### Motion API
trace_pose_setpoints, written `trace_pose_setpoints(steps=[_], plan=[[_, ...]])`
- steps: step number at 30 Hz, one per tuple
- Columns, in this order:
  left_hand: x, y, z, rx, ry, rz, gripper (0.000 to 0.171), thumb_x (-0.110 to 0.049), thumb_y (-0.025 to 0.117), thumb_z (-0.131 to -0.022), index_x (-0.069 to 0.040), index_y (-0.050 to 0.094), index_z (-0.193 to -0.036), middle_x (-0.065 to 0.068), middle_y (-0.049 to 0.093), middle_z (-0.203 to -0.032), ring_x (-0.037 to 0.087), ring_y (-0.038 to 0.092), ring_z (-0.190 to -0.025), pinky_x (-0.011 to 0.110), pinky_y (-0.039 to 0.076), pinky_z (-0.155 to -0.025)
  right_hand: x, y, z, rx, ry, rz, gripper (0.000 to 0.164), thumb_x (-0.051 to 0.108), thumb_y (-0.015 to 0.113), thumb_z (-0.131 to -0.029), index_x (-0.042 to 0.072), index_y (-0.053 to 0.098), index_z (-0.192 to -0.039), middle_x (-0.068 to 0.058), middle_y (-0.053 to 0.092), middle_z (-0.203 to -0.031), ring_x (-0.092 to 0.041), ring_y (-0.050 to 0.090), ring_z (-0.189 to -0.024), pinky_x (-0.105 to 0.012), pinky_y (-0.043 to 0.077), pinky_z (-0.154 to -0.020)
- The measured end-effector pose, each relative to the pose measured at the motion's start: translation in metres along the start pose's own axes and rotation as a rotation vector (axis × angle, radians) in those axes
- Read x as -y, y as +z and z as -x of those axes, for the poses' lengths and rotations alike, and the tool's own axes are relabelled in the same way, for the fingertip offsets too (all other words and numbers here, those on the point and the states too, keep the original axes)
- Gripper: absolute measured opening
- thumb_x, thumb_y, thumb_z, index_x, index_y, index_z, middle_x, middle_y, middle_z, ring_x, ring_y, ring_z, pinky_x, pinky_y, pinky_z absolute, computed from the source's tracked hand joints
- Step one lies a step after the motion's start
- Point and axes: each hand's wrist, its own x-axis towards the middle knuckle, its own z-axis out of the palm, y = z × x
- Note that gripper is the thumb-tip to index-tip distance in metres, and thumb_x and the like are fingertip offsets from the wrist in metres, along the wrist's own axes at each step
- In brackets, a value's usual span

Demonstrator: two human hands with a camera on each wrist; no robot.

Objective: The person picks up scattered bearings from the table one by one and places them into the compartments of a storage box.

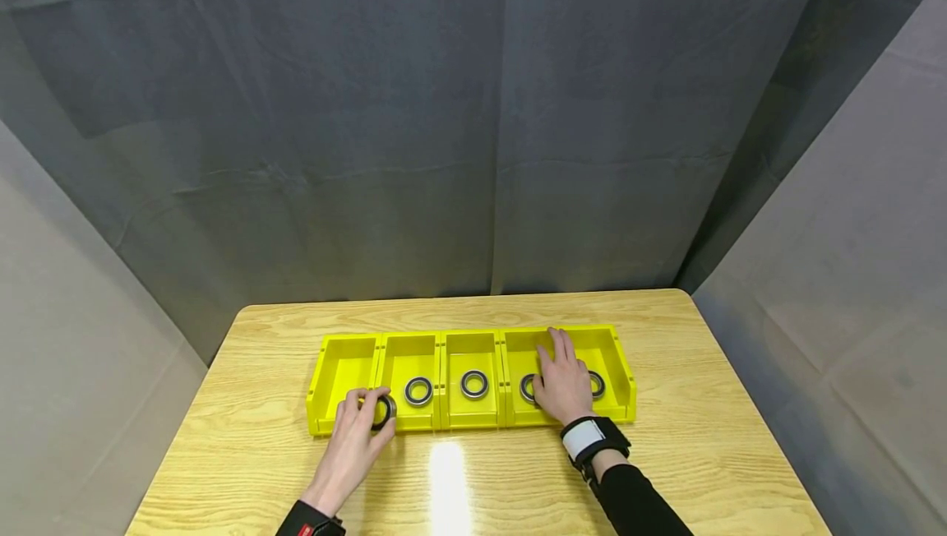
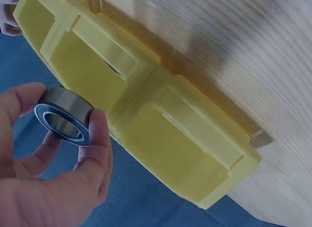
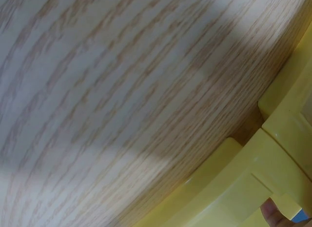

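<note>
My left hand [image 1: 353, 444] pinches a ball bearing [image 2: 70, 101] between thumb and fingers, held over the front of the leftmost yellow bins. In the left wrist view the bearing is tilted, its dark seal and bore showing. My right hand [image 1: 565, 388] reaches over the right end of the bin row, fingers extended toward the back and hiding the divider there. One bearing [image 1: 523, 389] peeks out left of that hand and another bearing [image 1: 600, 385] right of it. In the right wrist view only a fingertip [image 3: 273, 213] shows, at a bin's front opening.
The yellow bin row [image 1: 444, 421] stands on a wood-grain table [image 1: 281, 355]. One bearing [image 1: 418, 401] lies in the second bin, another bearing [image 1: 474, 395] in the third. A grey curtain [image 1: 370, 150] hangs behind, with pale panels [image 1: 836, 314] at the sides.
</note>
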Motion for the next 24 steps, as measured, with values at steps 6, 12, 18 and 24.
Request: trace_pose_setpoints(steps=[6, 12, 18, 24], plan=[[-0.0013, -0.0005, -0.001, 0.003, -0.005, 0.013, 0.041, -0.019, 0.07, -0.092, -0.006, 0.06, -0.13, 0.025, 0.054, -0.123, 0.042, 0.052, -0.115, 0.055, 0.054, -0.087, -0.0002, -0.0001, -0.0004, 0.004, 0.002, -0.008, 0.047, 0.021, 0.076, -0.085, 0.004, 0.066, -0.128, -0.018, 0.04, -0.154, -0.036, 0.036, -0.144, -0.054, 0.058, -0.085], [-0.0012, -0.0004, -0.0016, -0.021, 0.003, 0.024, 0.043, -0.017, 0.071, -0.092, -0.005, 0.06, -0.131, 0.025, 0.054, -0.123, 0.042, 0.052, -0.114, 0.053, 0.054, -0.087, 0.0001, -0.0004, -0.0007, 0.025, 0.015, -0.015, 0.048, 0.022, 0.075, -0.086, 0.004, 0.066, -0.129, -0.018, 0.038, -0.155, -0.036, 0.035, -0.145, -0.055, 0.057, -0.088], [0.0001, 0.0, -0.0009, -0.051, 0.027, 0.024, 0.041, -0.013, 0.072, -0.09, -0.005, 0.062, -0.129, 0.024, 0.055, -0.12, 0.041, 0.054, -0.11, 0.05, 0.054, -0.081, -0.0002, -0.0005, -0.0005, 0.031, 0.018, -0.007, 0.048, 0.023, 0.075, -0.086, 0.005, 0.066, -0.129, -0.017, 0.038, -0.155, -0.035, 0.035, -0.146, -0.055, 0.057, -0.088], [0.0005, 0.0008, -0.0008, -0.037, 0.011, 0.029, 0.041, -0.014, 0.072, -0.091, -0.005, 0.061, -0.13, 0.024, 0.055, -0.12, 0.041, 0.054, -0.111, 0.049, 0.054, -0.082, -0.0001, -0.0005, -0.0006, 0.029, 0.018, -0.015, 0.045, 0.022, 0.076, -0.085, 0.005, 0.068, -0.126, -0.017, 0.038, -0.155, -0.035, 0.034, -0.146, -0.055, 0.057, -0.086]])
